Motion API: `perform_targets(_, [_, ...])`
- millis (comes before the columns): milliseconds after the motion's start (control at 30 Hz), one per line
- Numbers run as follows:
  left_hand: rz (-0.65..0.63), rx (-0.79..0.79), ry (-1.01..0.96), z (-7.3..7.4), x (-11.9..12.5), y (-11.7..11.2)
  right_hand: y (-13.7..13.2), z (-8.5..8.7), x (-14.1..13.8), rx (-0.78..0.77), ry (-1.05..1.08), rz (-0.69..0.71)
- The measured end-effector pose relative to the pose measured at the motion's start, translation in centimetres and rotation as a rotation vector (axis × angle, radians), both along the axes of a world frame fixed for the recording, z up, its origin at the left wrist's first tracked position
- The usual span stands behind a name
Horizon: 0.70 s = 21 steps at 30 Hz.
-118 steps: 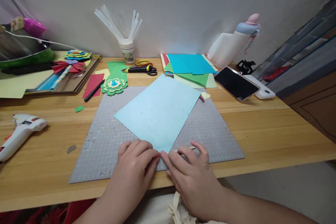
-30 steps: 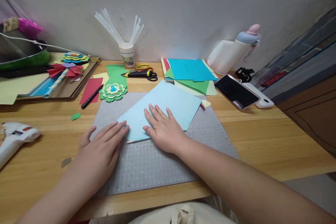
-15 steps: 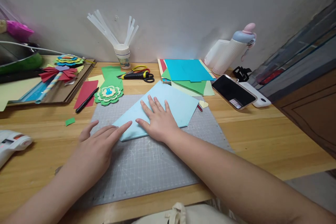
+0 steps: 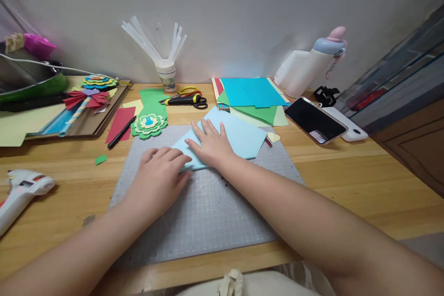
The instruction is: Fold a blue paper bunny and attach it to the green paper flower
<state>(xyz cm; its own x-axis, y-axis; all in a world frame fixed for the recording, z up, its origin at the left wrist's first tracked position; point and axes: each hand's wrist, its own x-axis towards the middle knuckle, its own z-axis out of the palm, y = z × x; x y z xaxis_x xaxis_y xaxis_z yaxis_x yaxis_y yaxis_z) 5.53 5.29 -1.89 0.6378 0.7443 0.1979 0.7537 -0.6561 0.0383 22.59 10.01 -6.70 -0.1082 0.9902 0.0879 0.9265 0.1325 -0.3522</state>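
A folded sheet of light blue paper lies on the grey cutting mat. My right hand rests flat on its middle, fingers spread, pressing from above. At the paper's left corner is my left hand, fingers curled over the top and thumb at the front edge, so the corner sits between them. That hand covers the corner itself. Just right of the paper are a small cream paper piece and a small red-and-dark stick.
Behind the mat lie a green paper flower, a black pen, scissors, a cutter and stacked coloured paper. A phone and bottle stand right. A glue gun lies left.
My left hand has moved right and curled its fingers at the paper's left corner, where it lay stretched out before. My right hand stays flat on the paper. The view has shifted slightly.
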Motion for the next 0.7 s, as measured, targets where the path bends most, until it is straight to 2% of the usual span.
perform_targets(133, [-0.065, -0.005, -0.003, -1.1, 1.8, 0.5, 0.2, -0.1, -0.1, 0.032, 0.046, -0.015])
perform_targets(300, [-0.132, 0.037, 0.007, -1.7, 1.9, 0.5, -0.5, 1.2, 0.9, 0.123, 0.133, -0.004])
perform_targets(467, [-0.139, 0.055, 0.009, -1.6, 1.9, 0.4, -4.1, 2.5, 4.0, 0.163, 0.162, 0.156])
perform_targets(600, [-0.141, 0.055, 0.005, -1.7, 1.8, 0.5, -7.0, 1.9, 5.6, 0.147, 0.106, 0.235])
perform_targets(700, [-0.126, 0.049, -0.013, -1.9, 1.6, 0.7, -7.7, 1.3, 5.8, 0.153, 0.061, 0.261])
